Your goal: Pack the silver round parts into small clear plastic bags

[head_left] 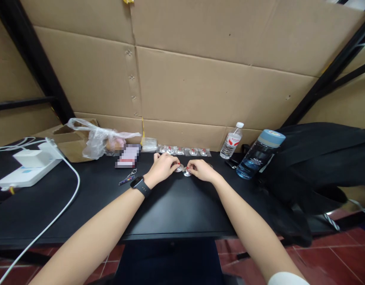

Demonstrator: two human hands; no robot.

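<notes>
My left hand, with a dark watch on its wrist, pinches a small shiny silver disc by its red middle. Close beside it, my right hand has its fingers closed on a second silver disc, also red at the centre. Both discs are held low over the black table; whether their edges touch I cannot tell. Behind my hands, several similar discs in clear plastic bags lie in a row along the cardboard wall. A stack of clear bags sits left of that row.
To the left are a phone, a keychain, a plastic bag, a cardboard box and a white power strip with a cable. A water bottle, a blue-lidded bottle and black cloth stand right.
</notes>
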